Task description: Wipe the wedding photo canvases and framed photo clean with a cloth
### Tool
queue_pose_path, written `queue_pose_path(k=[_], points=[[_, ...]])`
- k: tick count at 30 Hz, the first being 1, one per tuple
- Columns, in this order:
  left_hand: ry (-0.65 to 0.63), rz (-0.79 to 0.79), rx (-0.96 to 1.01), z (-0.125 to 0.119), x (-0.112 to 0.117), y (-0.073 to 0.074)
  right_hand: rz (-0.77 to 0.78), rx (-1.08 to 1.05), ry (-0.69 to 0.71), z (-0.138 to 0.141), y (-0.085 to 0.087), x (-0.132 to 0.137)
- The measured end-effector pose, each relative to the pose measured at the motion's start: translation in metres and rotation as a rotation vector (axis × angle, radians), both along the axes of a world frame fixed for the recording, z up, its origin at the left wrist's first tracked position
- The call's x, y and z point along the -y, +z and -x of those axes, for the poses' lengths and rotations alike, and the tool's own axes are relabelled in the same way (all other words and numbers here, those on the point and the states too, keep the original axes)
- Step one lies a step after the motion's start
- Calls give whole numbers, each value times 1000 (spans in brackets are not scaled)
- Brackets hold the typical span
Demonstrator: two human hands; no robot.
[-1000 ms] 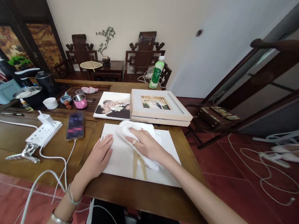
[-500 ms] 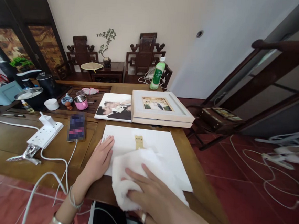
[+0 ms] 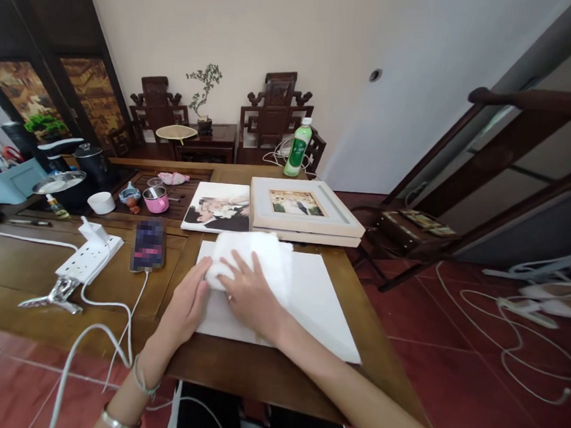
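A flat white panel [image 3: 317, 309] lies at the table's near right corner. My right hand [image 3: 252, 297] presses a white fluffy cloth [image 3: 270, 255] onto the upper left part of the panel, fingers spread over the cloth. The cloth and my right arm hide much of the panel's surface. My left hand [image 3: 190, 302] rests along the panel's left edge, its fingers stretched out and close to the cloth, holding nothing.
Behind the panel are a photo print [image 3: 219, 207] and stacked picture frames [image 3: 308, 209]. A green bottle [image 3: 298, 150] stands near the far edge. To the left are a phone [image 3: 148, 246], a power strip [image 3: 88, 259], cables, a pink cup [image 3: 155, 200] and a kettle [image 3: 91, 164].
My right hand has slid the cloth forward and left, from the panel's near part to its upper left. The gold-coloured piece seen earlier is now covered. My left hand stays at the left edge.
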State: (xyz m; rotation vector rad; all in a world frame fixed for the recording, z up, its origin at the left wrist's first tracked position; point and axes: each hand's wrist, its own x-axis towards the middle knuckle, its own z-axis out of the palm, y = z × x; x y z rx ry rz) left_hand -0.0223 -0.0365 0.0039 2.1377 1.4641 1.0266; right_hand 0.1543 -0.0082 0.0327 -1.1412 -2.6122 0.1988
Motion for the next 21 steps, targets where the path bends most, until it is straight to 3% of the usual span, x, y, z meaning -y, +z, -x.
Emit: queue_pose_path(k=[4, 8, 10, 13, 17, 21], points=[[26, -72, 75, 3, 4, 1, 118, 17, 279, -6, 10, 30], [-42, -9, -6, 3, 3, -3, 239, -46, 416, -46, 23, 63], [-77, 50, -106, 2, 1, -4, 245, -45, 369, -71, 23, 71], [-92, 83, -219, 1, 0, -5, 200, -44, 144, -108, 16, 68], [-103, 71, -290, 1, -2, -5, 157, -91, -125, -143, 1, 35], [-99, 64, -295, 1, -4, -4, 129, -112, -147, -146, -6, -3]])
